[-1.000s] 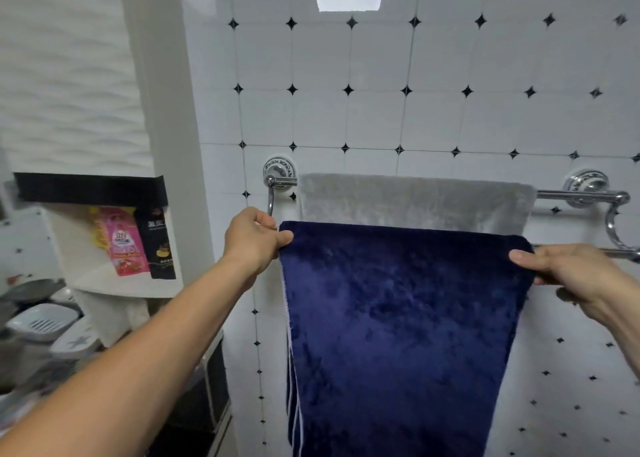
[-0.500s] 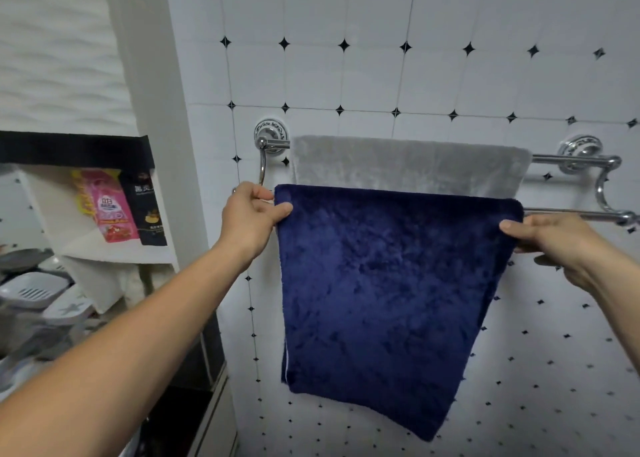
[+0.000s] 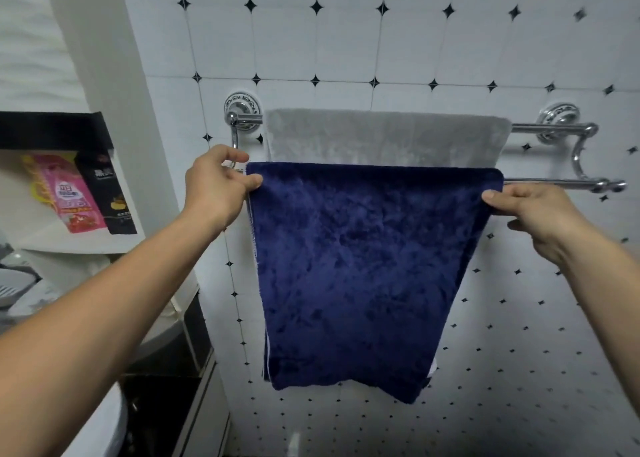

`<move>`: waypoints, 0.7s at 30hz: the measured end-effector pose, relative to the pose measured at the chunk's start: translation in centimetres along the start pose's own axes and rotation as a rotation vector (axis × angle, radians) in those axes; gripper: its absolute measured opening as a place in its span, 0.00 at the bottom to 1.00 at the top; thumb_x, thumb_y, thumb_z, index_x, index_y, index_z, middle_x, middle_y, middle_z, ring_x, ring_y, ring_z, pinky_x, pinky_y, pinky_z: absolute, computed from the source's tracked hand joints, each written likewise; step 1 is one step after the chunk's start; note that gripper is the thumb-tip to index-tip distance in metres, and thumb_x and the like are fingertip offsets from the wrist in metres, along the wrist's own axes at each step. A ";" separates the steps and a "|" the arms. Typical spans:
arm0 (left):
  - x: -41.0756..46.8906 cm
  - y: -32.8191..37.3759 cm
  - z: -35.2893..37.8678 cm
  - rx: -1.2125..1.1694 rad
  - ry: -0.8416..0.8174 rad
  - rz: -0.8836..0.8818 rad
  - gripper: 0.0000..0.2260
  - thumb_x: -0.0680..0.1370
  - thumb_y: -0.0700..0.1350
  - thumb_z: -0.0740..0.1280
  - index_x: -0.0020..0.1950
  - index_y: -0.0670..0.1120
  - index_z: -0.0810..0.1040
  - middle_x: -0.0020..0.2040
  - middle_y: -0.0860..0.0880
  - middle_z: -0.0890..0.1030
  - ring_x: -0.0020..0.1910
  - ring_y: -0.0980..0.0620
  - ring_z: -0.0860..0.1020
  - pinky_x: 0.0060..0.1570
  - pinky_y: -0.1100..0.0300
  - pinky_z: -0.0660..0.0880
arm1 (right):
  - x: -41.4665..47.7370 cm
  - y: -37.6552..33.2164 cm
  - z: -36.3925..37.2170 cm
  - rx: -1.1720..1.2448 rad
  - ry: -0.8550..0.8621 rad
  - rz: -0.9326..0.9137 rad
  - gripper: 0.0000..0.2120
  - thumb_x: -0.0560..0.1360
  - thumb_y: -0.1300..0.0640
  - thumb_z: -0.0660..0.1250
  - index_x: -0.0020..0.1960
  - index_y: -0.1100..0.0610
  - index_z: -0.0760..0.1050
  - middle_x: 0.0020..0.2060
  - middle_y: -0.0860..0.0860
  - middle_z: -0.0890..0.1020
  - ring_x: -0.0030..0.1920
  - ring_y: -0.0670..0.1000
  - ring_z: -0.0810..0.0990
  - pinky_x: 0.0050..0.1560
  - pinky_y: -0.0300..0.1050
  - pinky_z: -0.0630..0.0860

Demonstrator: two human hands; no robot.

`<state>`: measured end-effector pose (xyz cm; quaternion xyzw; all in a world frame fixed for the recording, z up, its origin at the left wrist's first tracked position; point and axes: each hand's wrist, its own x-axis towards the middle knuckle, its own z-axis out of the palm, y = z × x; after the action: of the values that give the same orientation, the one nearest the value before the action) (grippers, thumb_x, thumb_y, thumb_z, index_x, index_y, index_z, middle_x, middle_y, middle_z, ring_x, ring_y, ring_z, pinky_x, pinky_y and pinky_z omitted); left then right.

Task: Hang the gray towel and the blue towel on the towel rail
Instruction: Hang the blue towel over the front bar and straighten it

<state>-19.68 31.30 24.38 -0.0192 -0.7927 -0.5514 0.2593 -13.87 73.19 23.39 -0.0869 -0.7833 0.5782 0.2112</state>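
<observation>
- The gray towel is draped over the far, upper bar of the chrome towel rail on the tiled wall.
- The blue towel hangs over the near, lower bar, in front of the gray one and covering its lower part.
- The left hand pinches the blue towel's upper left corner between thumb and fingers.
- The right hand pinches its upper right edge, just below the bar.
- Far left, a shelf holds a pink packet and a black packet.
</observation>
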 end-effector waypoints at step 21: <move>-1.9 -1.7 1.9 -0.567 -0.182 -0.276 0.05 0.72 0.43 0.75 0.45 0.42 0.84 0.40 0.50 0.87 0.38 0.56 0.84 0.35 0.66 0.79 | 0.1 3.1 1.8 0.328 -0.076 0.083 0.14 0.62 0.51 0.77 0.46 0.54 0.85 0.44 0.50 0.88 0.42 0.47 0.86 0.43 0.43 0.75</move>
<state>-19.32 32.76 21.65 -0.0324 -0.6225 -0.7762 0.0947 -15.07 72.61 20.08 -0.0617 -0.6816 0.7094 0.1687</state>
